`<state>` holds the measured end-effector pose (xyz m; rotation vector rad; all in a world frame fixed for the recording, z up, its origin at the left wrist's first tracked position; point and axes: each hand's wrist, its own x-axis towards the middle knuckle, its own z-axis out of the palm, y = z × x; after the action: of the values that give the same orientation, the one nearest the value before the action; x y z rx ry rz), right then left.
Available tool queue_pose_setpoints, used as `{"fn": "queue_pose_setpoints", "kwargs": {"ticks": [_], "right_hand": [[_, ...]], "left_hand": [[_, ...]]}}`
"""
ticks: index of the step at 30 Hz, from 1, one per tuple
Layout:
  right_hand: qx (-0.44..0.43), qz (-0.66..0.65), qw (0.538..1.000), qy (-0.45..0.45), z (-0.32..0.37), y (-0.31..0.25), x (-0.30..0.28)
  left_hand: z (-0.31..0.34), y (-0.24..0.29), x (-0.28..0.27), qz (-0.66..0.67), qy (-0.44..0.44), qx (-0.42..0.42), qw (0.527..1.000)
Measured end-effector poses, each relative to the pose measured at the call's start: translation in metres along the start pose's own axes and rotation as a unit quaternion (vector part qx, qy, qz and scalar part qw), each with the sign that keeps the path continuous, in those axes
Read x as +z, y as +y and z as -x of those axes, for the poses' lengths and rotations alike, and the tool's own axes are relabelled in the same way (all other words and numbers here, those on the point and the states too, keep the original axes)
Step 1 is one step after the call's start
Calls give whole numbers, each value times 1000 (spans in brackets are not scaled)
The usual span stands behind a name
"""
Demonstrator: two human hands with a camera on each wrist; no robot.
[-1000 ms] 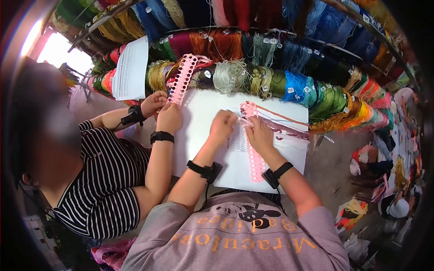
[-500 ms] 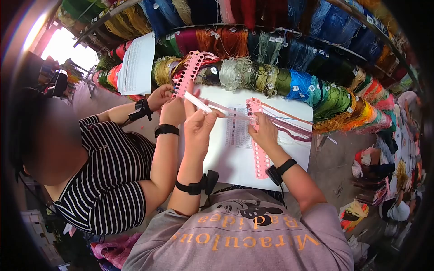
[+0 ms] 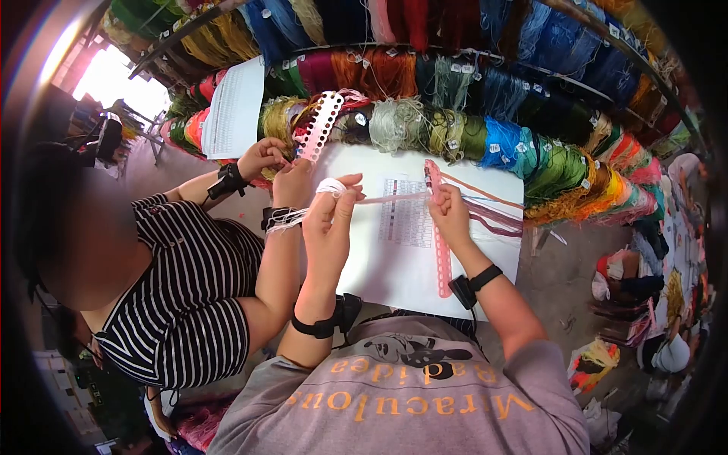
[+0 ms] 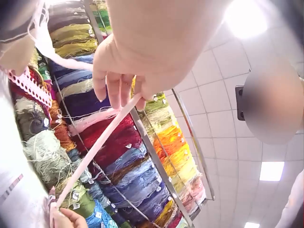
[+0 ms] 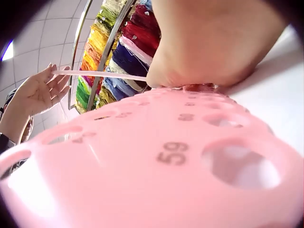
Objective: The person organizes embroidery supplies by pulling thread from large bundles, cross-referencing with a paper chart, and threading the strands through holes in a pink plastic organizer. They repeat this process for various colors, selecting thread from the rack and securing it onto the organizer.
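My left hand [image 3: 330,216] pinches a pale pink thread bundle [image 4: 99,142] between thumb and finger. The bundle stretches straight across to the board, while its loose white end [image 3: 287,218] hangs over the back of the hand to the left. With my right hand [image 3: 453,216] I grip a pink thread board [image 5: 123,137] near its upper end, where the pale bundle meets it. Printed numbers and rows of round holes show on the board, which stands tilted nearly edge-on in the head view. Mauve threads [image 3: 493,216] and an orange-brown strand [image 3: 478,189] trail from it to the right.
A printed chart [image 3: 406,216] lies on the white table [image 3: 364,280]. At left, a person in a striped top [image 3: 189,280] holds another pink holed board [image 3: 326,121]. Racks of coloured thread hanks [image 3: 402,125] line the far side, with a hanging paper sheet [image 3: 233,106].
My left hand has moved left from the board, drawing the pale bundle straight; its loose end has swung over the hand. The board in my right hand has turned from flat to nearly edge-on.
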<state>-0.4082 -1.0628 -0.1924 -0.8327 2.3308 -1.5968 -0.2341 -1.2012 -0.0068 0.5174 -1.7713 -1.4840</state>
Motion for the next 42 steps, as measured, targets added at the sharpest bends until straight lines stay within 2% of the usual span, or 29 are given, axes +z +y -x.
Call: {"fn": "queue_pose_setpoints", "kwargs": {"ticks": [1, 4, 6, 8, 9, 10, 12, 14, 16, 17, 18, 20, 22, 24, 25, 26, 28, 29, 30, 33, 34, 36, 38, 40, 41, 42], "right_hand": [[32, -63, 997, -12, 0, 0, -3], [26, -99, 995, -5, -4, 14, -6], [18, -74, 997, 10, -5, 7, -17], [14, 55, 998, 27, -5, -4, -29], [-1, 97, 995, 29, -6, -1, -32], [-2, 98, 995, 29, -6, 1, -35], [-27, 176, 984, 8, -6, 2, -40], [-45, 184, 982, 1, -6, 5, -41], [-76, 198, 977, -18, -3, 8, -43], [-75, 199, 977, -16, -2, 9, -44], [-73, 194, 978, -19, -2, 10, -44], [-70, 188, 979, -21, -2, 12, -43], [-97, 181, 979, -18, -2, 14, -43], [-95, 171, 981, -20, -4, 15, -44], [-94, 159, 982, -25, -4, 16, -46], [-92, 163, 982, -24, -5, 16, -48], [-82, 138, 986, -45, -6, 14, -51], [-85, 141, 985, -44, -6, 13, -53], [-74, 138, 986, -49, -7, 13, -53], [-61, 136, 987, -62, -10, 16, -56], [-56, 138, 986, -70, -11, 17, -56], [-49, 136, 986, -78, -13, 16, -57], [-44, 133, 987, -80, -14, 16, -58], [-40, 130, 987, -85, -16, 14, -61], [-38, 131, 986, -91, -17, 14, -62], [-38, 128, 987, -92, -17, 15, -63]], "left_hand": [[2, -13, -3, -14, -10, 16, 1000], [12, -30, -7, -67, 3, -19, 998], [17, -49, -9, -77, 6, -42, 996], [23, -63, -7, -88, 30, -71, 993], [25, -68, -10, -134, 3, -74, 988], [28, -80, -11, -133, 3, -74, 988], [35, -110, -10, -183, 6, -7, 983], [44, -137, -16, -209, -4, -29, 978], [55, -166, -22, -205, -41, -62, 976], [59, -154, -20, -224, -55, -114, 966], [57, -134, -17, -224, -56, -114, 966], [52, -96, -11, -367, -188, -249, 876], [58, -91, -2, -379, -217, -230, 870], [65, -100, 10, -280, -233, -87, 927], [65, -105, 16, -236, -249, -24, 939], [61, -109, 20, -233, -251, -24, 939], [56, -120, 30, -412, -197, 146, 878], [59, -145, 29, -451, -211, 106, 861], [58, -144, 29, -449, -208, 109, 862], [57, -123, 31, -472, -236, -6, 850], [60, -118, 33, -474, -232, -6, 849], [75, -112, 36, -450, -205, -104, 863], [89, -106, 37, -453, -193, -129, 861], [93, -74, 37, -405, -326, -282, 807], [101, -76, 32, -407, -326, -283, 805], [107, -75, 26, -225, -376, -307, 845]]}}
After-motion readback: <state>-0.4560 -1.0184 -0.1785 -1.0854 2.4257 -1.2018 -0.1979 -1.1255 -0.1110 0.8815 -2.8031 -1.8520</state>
